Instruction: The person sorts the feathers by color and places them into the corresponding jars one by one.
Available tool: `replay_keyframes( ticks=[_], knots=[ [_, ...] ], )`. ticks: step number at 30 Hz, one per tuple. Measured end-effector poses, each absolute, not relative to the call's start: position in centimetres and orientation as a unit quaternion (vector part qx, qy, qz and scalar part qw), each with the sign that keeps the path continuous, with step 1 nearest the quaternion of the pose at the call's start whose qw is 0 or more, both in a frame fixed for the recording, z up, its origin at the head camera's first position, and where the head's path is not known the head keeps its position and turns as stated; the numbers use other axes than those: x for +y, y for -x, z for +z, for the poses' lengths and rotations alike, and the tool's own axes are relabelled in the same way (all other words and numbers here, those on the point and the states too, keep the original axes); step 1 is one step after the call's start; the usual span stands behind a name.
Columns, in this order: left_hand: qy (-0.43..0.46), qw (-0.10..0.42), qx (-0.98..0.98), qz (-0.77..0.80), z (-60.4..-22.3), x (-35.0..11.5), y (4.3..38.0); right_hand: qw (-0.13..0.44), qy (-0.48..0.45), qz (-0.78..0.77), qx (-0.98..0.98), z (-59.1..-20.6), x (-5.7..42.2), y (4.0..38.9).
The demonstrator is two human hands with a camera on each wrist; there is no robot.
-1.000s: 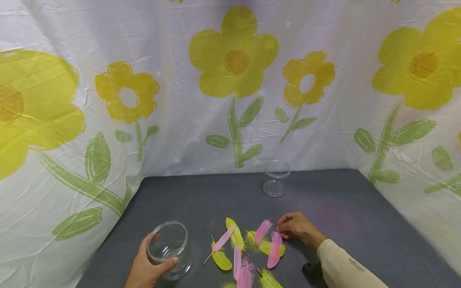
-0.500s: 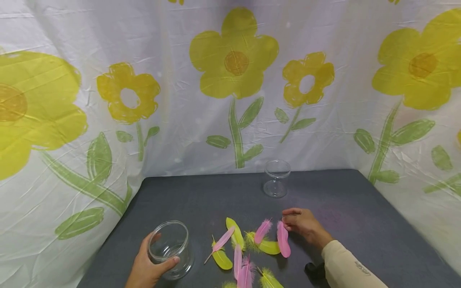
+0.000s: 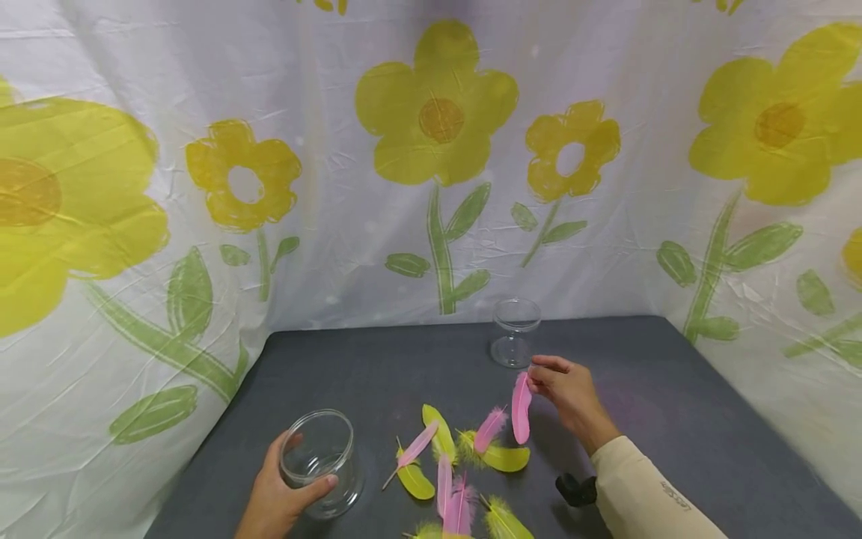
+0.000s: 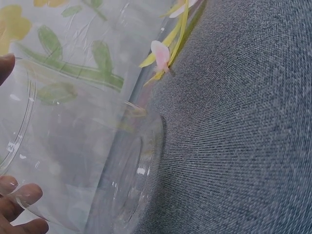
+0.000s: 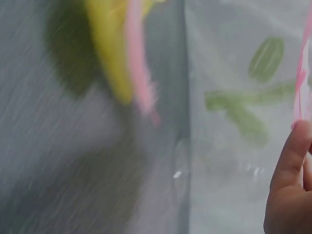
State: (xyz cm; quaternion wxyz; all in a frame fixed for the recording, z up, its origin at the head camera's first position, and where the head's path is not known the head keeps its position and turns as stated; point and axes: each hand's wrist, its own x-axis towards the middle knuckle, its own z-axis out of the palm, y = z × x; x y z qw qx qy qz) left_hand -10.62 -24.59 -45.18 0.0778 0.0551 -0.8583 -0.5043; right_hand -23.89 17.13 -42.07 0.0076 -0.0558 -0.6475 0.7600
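In the head view my left hand [image 3: 279,490] holds a clear glass jar [image 3: 346,486] at the near left, thumb and fingers curled round its side. The same jar [image 4: 73,146] fills the left of the left wrist view. My right hand [image 3: 571,397] pinches a pink feather [image 3: 521,408] by its top end and holds it up over the table. In the right wrist view that feather [image 5: 303,73] rises from the fingertips at the right edge. Yellow feathers [image 3: 506,459] and pink feathers [image 3: 490,429] lie spread on the dark cloth between the hands.
A second clear glass jar [image 3: 515,329] stands at the back of the dark table [image 3: 377,367], beyond my right hand. A small black object [image 3: 575,490] shows beneath the right wrist. A white curtain [image 3: 323,247] with printed yellow flowers encloses the back and sides.
My right hand has lifted the pink feather off the others and carried it up and away toward the second jar. The left hand keeps its grip on the near jar.
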Motion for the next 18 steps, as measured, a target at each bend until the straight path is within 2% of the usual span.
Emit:
replay_keyframes(
  ticks=[6, 18],
  knots=[
    [-0.045, 0.097, -0.858, -0.502, -45.5, -24.7, 10.7, 0.038, 0.054, 0.788, -0.612, -39.9, 13.9, 23.8],
    [-0.052, 0.096, -0.859, -0.500, -45.6, -24.8, 10.6, 0.096, 0.054, 0.820, -0.562, -37.2, 5.8, 24.5]
  ],
)
